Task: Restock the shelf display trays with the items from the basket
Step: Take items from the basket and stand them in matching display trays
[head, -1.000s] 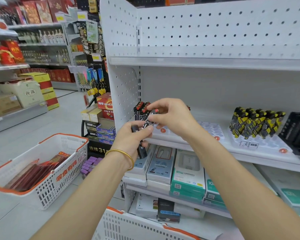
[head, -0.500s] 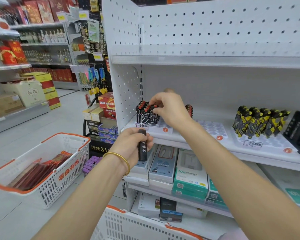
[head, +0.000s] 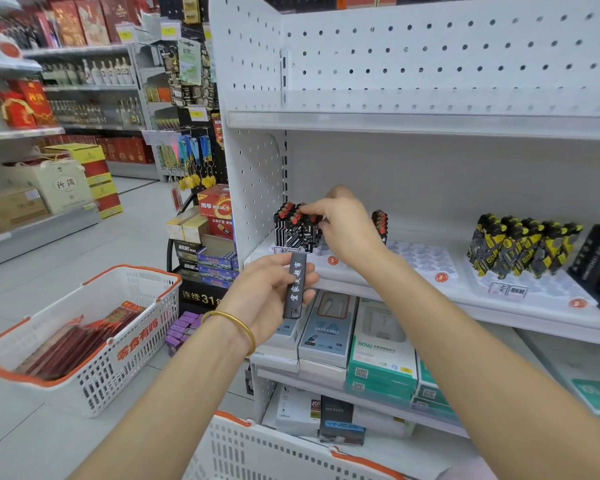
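My left hand (head: 271, 291) holds a slim black lighter (head: 295, 289) with white characters upright, just in front of the shelf edge. My right hand (head: 343, 225) reaches over the white display tray (head: 420, 258) on the middle shelf, its fingertips pinching the top of a black, red-capped lighter (head: 310, 230) standing in the tray. Beside it stands a cluster of red-capped lighters (head: 288, 225) in the tray's left end. The tray's right part shows bare round slots. A white and orange basket (head: 278, 452) sits right below me; its contents are hidden.
A second white basket (head: 125, 355) with red packets stands on the floor at left. Yellow-and-black lighters (head: 520, 244) fill another tray at right. Boxed cables and chargers (head: 378, 344) line the lower shelves. An upper shelf edge (head: 395, 121) overhangs the tray.
My right hand has gone from my left hand up to the tray's left end with a red-capped lighter. My left hand has lowered slightly and keeps holding the black lighter.
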### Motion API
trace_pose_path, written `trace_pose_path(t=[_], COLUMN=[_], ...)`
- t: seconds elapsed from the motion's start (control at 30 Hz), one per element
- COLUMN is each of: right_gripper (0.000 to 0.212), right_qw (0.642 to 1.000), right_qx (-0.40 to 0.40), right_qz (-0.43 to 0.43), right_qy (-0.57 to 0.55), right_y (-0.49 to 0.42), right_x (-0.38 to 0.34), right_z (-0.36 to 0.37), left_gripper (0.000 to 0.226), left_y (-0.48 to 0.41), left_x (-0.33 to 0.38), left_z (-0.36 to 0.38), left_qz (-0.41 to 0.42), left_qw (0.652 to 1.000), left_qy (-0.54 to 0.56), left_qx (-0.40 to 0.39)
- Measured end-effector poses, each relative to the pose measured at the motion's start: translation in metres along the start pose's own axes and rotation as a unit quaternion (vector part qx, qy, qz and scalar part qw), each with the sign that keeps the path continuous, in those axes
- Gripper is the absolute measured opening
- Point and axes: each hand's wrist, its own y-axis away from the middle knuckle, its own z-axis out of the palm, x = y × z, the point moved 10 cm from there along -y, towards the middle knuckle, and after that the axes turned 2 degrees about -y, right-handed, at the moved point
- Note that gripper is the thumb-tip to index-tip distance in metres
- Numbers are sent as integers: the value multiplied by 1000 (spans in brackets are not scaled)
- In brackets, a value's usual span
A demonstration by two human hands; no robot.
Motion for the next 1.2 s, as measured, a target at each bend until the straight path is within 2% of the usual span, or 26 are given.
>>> trace_pose_path(t=[0.07,0.1,0.17,0.23,0.27,0.37,0.43,0.5,0.63,0.7,0.9,1.0,1.1,1.17,1.2], right_gripper=[48,44,30,25,24,21,21,17,19,19,16,9,11,16,22], right_qw=[998,997,996,992,988,955,933,931,972,977,954,933,915,910,912], right_qx=[48,55,0,-82,-97,-54,-4,22,36,52,63,40,2,23,58], right_qz=[-30,-37,-26,-4,14,94,137,159,133,122,197,213,220,223,224], right_qy=[-1,-29,-87,-93,-119,-276,-332,-326,-188,-165,-219,-287,-337,-349,-340], right_y=[15,24,43,66,75,101,120,141,170,176,207,215,219,220,219], right_x=[-13,-18,-18,-10,0,39,70,95,112,117,166,180,193,206,213], right_z=[-21,-31,-39,-38,-42,-70,-94,-115,-154,-171,-211,-221,-229,-240,-250], left_gripper=[34,33,30,25,24,23,19,18,16,20,32,31,30,29,28], left_y=[3,5,9,14,15,19,21,22,23,26,30,28,26,23,20], left_x=[2,4,6,5,3,-10,-17,-24,-39,-43,-57,-63,-67,-68,-68], left_z=[6,10,22,39,48,78,99,121,176,205,281,308,330,339,341], left_qz=[8,11,18,19,16,-3,-5,5,74,122,208,229,249,279,303], left_qw=[1000,1000,998,996,994,987,980,973,943,923,894,880,859,844,830], left_qy=[-1,-8,-32,-47,-54,-92,-129,-161,-269,-308,-329,-343,-378,-398,-418], left_qx=[-14,-24,-51,-78,-91,-132,-153,-164,-181,-196,-221,-237,-241,-228,-211])
